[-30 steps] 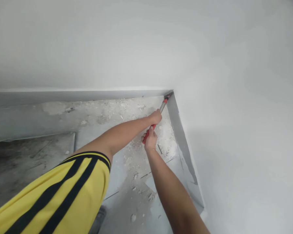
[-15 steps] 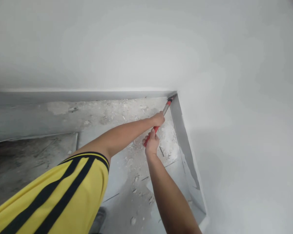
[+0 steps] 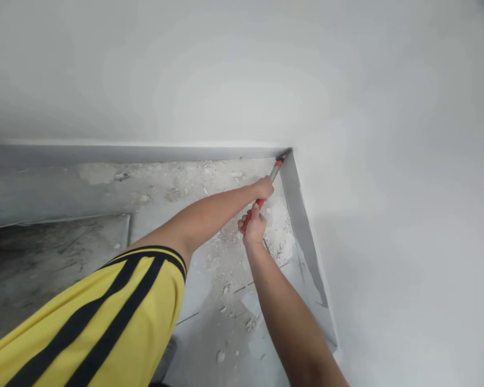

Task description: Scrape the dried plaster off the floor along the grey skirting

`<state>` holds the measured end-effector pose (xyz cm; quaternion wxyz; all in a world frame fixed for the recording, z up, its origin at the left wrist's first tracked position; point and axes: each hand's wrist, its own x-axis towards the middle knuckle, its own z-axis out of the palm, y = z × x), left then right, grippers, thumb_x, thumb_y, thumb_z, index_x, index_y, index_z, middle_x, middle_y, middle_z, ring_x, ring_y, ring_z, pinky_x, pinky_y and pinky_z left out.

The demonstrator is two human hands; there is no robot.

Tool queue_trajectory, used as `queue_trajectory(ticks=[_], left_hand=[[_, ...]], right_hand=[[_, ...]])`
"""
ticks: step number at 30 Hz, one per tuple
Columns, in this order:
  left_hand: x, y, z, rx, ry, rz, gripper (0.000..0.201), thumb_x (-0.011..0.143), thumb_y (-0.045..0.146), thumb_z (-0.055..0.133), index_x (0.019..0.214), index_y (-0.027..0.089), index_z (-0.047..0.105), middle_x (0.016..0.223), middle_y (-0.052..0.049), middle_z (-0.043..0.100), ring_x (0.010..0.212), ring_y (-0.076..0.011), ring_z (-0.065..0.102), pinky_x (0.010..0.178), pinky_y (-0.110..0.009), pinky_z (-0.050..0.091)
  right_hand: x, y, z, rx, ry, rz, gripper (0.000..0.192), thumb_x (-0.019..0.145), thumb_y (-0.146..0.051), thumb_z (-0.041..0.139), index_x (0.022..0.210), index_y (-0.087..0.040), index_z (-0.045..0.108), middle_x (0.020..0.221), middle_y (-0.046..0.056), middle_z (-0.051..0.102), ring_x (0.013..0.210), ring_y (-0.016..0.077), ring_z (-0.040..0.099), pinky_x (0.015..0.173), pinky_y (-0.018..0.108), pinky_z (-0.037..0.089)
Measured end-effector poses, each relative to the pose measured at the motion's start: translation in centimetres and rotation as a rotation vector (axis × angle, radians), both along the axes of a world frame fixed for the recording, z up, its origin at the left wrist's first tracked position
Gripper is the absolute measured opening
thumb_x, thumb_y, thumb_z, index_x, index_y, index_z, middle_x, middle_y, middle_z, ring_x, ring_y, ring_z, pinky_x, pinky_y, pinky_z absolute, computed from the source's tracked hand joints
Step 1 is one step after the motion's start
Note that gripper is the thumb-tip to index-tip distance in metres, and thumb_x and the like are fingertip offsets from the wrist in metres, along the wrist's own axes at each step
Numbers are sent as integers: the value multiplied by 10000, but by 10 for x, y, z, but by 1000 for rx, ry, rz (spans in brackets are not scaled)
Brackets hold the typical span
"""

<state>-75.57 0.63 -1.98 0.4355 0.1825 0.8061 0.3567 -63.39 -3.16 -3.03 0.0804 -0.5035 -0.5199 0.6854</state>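
Note:
A long-handled scraper [image 3: 275, 171] with a red grip and a grey metal shaft slants up to the right. Its dark head reaches into the corner where the two walls meet the floor; the blade itself is too small to see clearly. My left hand [image 3: 263, 188] is closed around the shaft, above the red grip. Lower down, my right hand [image 3: 255, 226] wraps the red grip near its end, with the thumb along it. Grey skirting strips [image 3: 298, 204] run along the foot of both walls beside the tool's head.
White walls [image 3: 234, 75] rise ahead and to the right. Crumbled plaster and chips lie on the tiled floor [image 3: 193, 285]. A dark, dirty slab with a raised edge [image 3: 64, 247] is at the left. Part of a shoe [image 3: 166, 357] shows at the bottom.
Both hands and the scraper have shifted slightly up in the picture, the head sitting a little deeper in the corner. The view has moved slightly too. Both grips are unchanged.

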Motion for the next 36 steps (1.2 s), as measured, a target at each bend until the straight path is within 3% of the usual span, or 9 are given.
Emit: queue_trajectory(ticks=[3,8,15,22,27,29,31,36], left_hand=[[14,-3,-3,-4,8,-9,421,903,277,411,1259,58,355,990,-134,589,771,-147,600,684,-270,480],[46,-4,-11,1,-16,-71,356,879,336,484,1169,129,488,1041,-84,576,841,-154,588,728,-336,509],[18,1,-1,26,4,-61,355,860,333,521,1152,132,517,1135,-102,543,963,-188,562,814,-383,490],[49,-6,-12,30,2,-69,356,870,344,501,1158,136,505,1084,-89,564,899,-169,580,773,-362,502],[15,7,-10,40,3,-19,390,901,328,431,1220,103,431,1081,-129,564,857,-162,594,756,-324,493],[13,9,-7,40,7,-10,394,912,320,402,1239,99,406,1072,-131,567,837,-157,598,744,-316,493],[30,6,-6,39,9,-16,393,906,338,420,1229,114,426,1071,-113,567,855,-161,592,753,-336,496],[109,-6,-9,51,-36,-56,347,862,335,517,1142,131,518,1087,-92,562,909,-171,577,778,-362,501]], right_hand=[[12,-7,-4,-3,12,-22,359,799,-533,455,692,-195,397,434,-73,394,311,74,390,304,195,264],[48,-12,-15,-14,-55,-66,366,791,-550,452,702,-200,390,436,-78,400,299,71,373,293,187,250],[16,7,-13,30,-11,2,354,785,-530,469,697,-192,413,424,-74,397,298,75,378,296,199,258],[53,-8,-20,39,-55,-27,359,779,-546,466,704,-203,392,441,-80,403,300,71,369,293,192,251],[17,13,-9,31,-22,20,340,785,-511,479,688,-193,407,422,-77,391,295,71,368,296,193,250],[15,16,-7,20,-11,22,345,782,-516,485,687,-193,407,425,-77,392,296,70,367,292,189,240],[35,11,-8,23,-6,-1,362,771,-534,497,691,-193,407,432,-79,390,301,68,363,292,186,244],[123,-10,-15,43,-95,-86,400,751,-580,509,723,-196,400,455,-88,385,319,61,363,301,178,273]])
